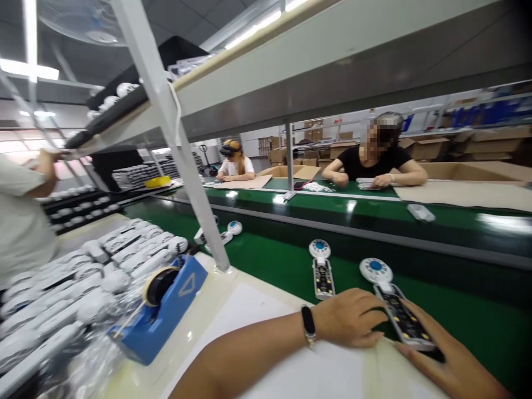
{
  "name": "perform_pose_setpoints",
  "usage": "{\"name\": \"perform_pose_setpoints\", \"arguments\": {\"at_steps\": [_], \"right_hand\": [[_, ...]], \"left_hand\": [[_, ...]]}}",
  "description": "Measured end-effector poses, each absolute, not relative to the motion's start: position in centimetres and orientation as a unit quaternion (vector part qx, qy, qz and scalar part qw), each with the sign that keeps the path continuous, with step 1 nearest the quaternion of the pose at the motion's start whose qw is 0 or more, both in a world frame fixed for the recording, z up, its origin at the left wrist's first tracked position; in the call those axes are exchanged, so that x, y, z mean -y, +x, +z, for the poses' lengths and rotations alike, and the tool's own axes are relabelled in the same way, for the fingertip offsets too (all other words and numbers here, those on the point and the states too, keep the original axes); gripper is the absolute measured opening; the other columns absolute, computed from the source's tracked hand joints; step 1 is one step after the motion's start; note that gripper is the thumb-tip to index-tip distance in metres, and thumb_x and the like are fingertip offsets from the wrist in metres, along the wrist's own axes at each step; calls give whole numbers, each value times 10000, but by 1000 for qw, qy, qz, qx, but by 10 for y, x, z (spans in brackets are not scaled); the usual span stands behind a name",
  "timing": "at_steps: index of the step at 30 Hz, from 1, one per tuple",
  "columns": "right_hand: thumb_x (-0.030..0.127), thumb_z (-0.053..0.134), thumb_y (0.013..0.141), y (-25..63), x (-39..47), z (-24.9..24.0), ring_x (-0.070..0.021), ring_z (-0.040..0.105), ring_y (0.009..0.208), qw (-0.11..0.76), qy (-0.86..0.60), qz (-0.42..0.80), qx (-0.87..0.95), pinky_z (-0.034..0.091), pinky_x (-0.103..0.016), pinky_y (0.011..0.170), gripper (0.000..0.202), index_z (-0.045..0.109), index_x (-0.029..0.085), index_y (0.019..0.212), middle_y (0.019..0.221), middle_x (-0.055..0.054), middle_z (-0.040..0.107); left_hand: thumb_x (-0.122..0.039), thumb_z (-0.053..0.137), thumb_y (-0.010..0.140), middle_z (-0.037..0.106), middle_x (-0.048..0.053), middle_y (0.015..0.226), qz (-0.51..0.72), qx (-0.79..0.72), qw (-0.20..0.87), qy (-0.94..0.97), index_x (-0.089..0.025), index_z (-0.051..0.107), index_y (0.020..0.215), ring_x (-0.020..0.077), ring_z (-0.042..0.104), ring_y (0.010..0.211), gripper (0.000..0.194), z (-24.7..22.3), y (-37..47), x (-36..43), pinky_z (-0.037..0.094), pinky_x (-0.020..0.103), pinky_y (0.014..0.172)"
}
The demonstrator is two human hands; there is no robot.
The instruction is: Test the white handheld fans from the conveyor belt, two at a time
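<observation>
My left hand (351,318) and my right hand (449,363) both touch a white remote-shaped device (399,313) with a round blue-centred head. It lies on the near edge of the green conveyor belt (282,266). The left hand's fingers curl over its near side. My right hand lies flat beneath its lower end. A second device of the same kind (322,270) lies on the belt just left of it. Two more of them (226,233) lie further up the belt.
A blue tape dispenser (160,310) stands on the white table (216,316) to my left. Trays of bagged white devices (83,282) fill the left side. A slanted white frame post (183,155) rises ahead. Two people sit across the belt, and another stands at far left.
</observation>
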State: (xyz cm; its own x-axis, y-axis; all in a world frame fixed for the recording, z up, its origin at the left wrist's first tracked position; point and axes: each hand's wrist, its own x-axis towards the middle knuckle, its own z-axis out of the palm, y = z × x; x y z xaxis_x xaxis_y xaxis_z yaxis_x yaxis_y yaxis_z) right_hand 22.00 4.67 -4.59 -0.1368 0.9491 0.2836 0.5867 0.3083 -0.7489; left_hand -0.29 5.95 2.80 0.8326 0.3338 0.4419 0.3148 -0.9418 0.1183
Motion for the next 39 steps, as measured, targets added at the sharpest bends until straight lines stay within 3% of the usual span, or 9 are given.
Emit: {"name": "perform_pose_setpoints", "arguments": {"at_steps": [4,8,10,14,21,26,30,36,39], "right_hand": [[485,579,703,216,-34,-20,-271,516,1084,319,-562,177,742,432,-369,918,576,435,221,1193,1231,-88,518],[468,605,692,211,-27,-10,-222,618,748,304,-620,158,706,516,-325,673,477,501,233,1093,959,-40,655],[439,614,699,209,-26,-7,-200,605,664,312,-615,163,705,512,-311,624,448,506,237,1085,892,-24,667],[330,499,816,207,-26,-5,-177,621,772,346,-520,224,748,504,-281,721,294,524,226,1090,951,-32,657],[208,462,809,206,-21,1,-166,614,792,337,-490,219,774,496,-274,735,287,538,200,1086,953,-51,643],[181,438,811,204,-19,7,-161,598,790,325,-480,195,791,492,-270,722,237,572,199,1006,927,-44,642],[181,429,812,203,-22,1,-156,606,795,357,-487,172,778,497,-272,733,270,533,211,1059,938,-49,643],[276,448,781,276,-39,-5,-175,589,829,514,-641,-49,568,476,-313,794,364,429,192,1134,1012,-78,601],[270,331,794,353,-33,-2,-243,518,980,533,-726,-110,422,429,-396,837,456,323,78,1207,1092,-178,521]], "left_hand": [[-239,374,859,600,153,902,208,-169,21,963,-77,560,1012,246,491,988,290,23,-6,-62,375,349,916],[-251,383,854,596,99,756,209,-154,-19,966,-110,577,881,213,520,813,242,15,-5,-68,440,332,763],[-228,383,847,592,96,816,208,-139,-25,968,-102,555,935,200,504,828,230,16,-3,-68,430,327,780],[-248,457,804,533,115,998,217,-152,-16,964,-114,508,1058,226,448,967,291,25,-2,-64,318,418,946],[-545,521,751,451,119,1177,165,-192,56,966,-210,419,1215,291,353,1117,581,32,-3,-67,250,498,980],[-230,435,842,475,87,1144,187,-278,31,942,-218,493,1100,251,384,1110,265,26,1,-69,227,497,993],[41,346,675,477,113,1142,223,-394,-39,891,-147,491,1057,265,364,1138,450,15,0,-75,191,536,995],[-3,355,698,488,115,1092,257,-414,-49,872,-144,500,934,267,380,1121,311,14,-9,-81,229,544,988],[-19,359,719,489,115,1097,260,-362,-49,894,-146,508,910,277,352,1151,273,14,-7,-77,237,552,995]]}}
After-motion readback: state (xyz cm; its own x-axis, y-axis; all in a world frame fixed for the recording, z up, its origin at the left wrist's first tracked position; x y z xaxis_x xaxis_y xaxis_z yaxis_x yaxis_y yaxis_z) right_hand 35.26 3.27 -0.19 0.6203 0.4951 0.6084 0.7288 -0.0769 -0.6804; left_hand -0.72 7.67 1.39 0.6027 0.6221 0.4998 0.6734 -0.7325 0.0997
